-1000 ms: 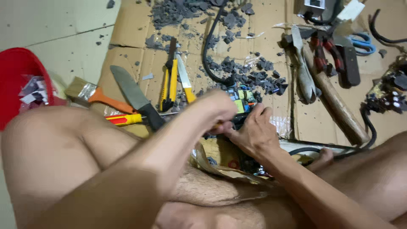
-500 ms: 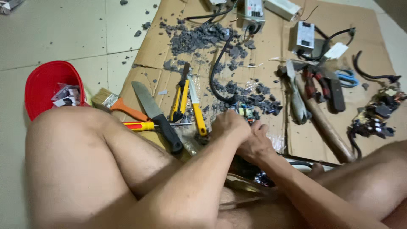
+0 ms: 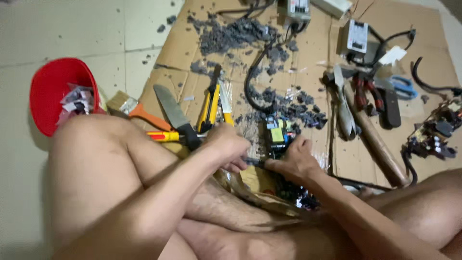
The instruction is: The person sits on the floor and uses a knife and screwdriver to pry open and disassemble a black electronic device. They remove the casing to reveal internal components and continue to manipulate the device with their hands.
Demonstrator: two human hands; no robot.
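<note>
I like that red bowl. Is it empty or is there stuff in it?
Not empty. The red bowl on the floor holds a small pile of crumpled scraps against its right side; the rest of its inside shows bare red.

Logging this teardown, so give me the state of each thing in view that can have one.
Left hand: closed on a small dark tool.
Right hand: pressed on the circuit board.
Red bowl: tipped, scraps inside.
Knife: lying flat, untouched.
Yellow pliers: lying flat, untouched.
Metal boxes: cables attached.

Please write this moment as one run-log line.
left hand: grip on dark tool | right hand: steadies circuit board | nearby: knife, red bowl
</note>
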